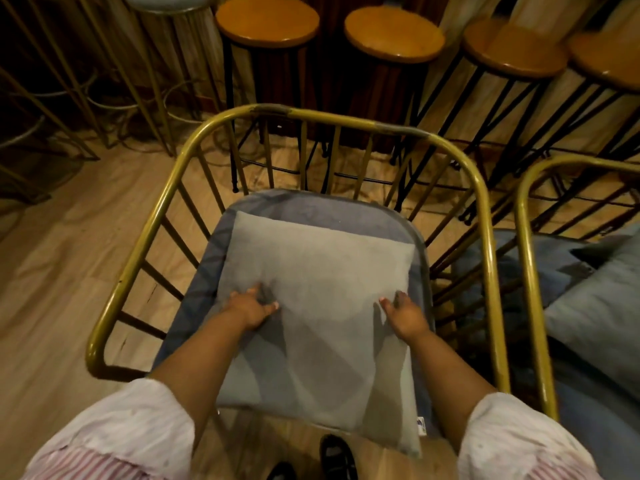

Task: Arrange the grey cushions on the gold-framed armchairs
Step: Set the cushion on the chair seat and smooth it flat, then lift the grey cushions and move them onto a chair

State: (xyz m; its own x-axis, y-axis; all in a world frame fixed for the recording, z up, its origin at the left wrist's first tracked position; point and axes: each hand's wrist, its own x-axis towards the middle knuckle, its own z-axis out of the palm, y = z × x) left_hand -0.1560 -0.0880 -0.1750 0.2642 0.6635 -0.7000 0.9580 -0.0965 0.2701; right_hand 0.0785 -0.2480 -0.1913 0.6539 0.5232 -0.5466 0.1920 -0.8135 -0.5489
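Underfoot, wooden floor (pixel 69 258), barstools (pixel 266 26) beyond.

No readable text is showing anywhere. A small white tag (pixel 421 425) is sticking out at the cushion's (pixel 311 306) near right corner, its blue print too blurred to read.

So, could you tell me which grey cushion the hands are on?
The cushion on the middle armchair; the other cushion lies untouched at right.
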